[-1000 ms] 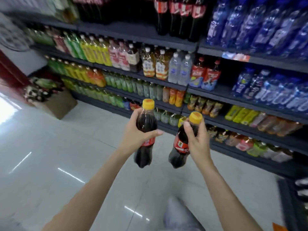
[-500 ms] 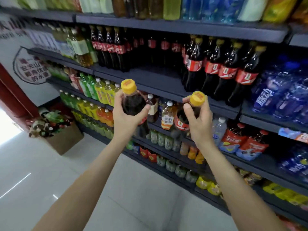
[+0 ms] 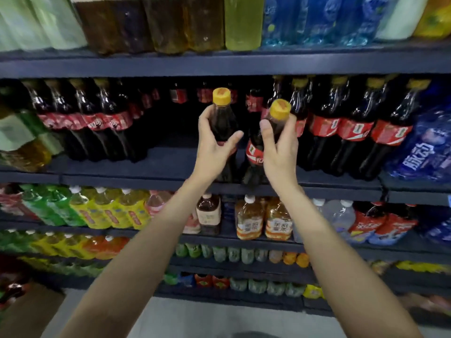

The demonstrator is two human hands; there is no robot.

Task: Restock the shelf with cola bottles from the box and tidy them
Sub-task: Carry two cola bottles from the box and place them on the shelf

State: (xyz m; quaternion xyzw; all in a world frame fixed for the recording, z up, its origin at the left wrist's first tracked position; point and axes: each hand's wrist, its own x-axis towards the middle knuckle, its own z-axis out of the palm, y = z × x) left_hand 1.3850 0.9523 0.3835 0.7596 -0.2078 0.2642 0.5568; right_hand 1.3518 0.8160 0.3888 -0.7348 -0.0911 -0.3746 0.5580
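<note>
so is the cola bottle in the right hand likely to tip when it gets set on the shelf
Probably somewhat. The cola bottle in the right hand is tall and narrow and already leans, so a small base could let it topple. It looks full of dark liquid, so likely heavy for its size. The shelf gap has standing bottles on either side that may steady it.

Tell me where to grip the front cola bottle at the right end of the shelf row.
Grip the rightmost shelf bottle round its narrow waist at the red label, with a hand coming from the open front: neighbours crowd its left, a blue pack its right, and the shelf above leaves little room over the cap.
</note>
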